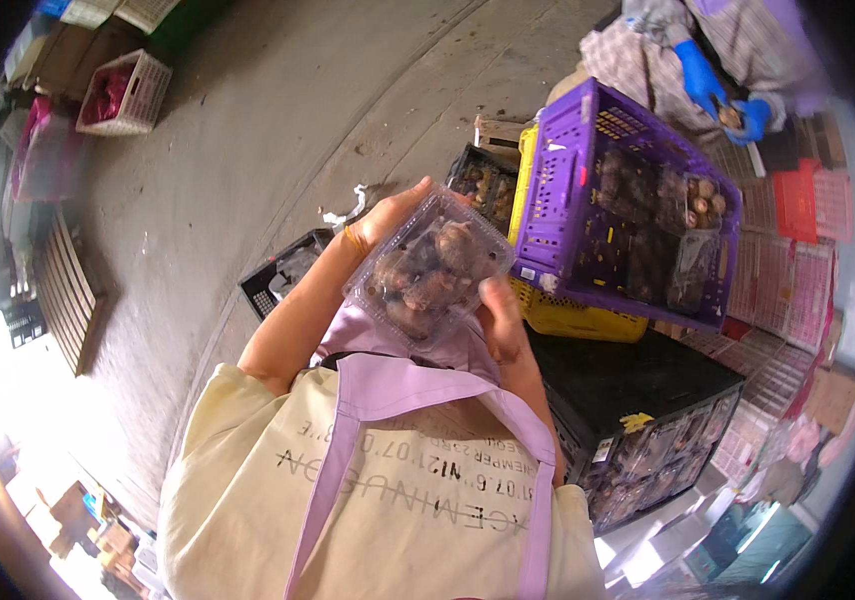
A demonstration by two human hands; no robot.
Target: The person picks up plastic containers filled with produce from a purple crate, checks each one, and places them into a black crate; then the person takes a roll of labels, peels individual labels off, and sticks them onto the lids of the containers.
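Note:
A clear plastic clamshell box (431, 266) of brown, rough-skinned tubers, perhaps small taro corms, is held between my hands above my lap. My left hand (391, 216) grips its upper left edge, with the fingers partly hidden behind the box. On the right side my right hand (501, 319) holds the edge, its thumb at the near right corner. The lid looks closed over the tubers. Just right of the box, a tilted purple plastic crate (559, 202) contains several similar clear boxes, some with tubers showing inside.
A yellow crate (574, 321) sits under the purple one, beside a black crate (645, 375) of packed boxes. Small tubers fill another black crate (484, 184). At upper right a co-worker's blue-gloved hands (705, 79) hold a tuber. A wooden pallet (67, 292) stands left.

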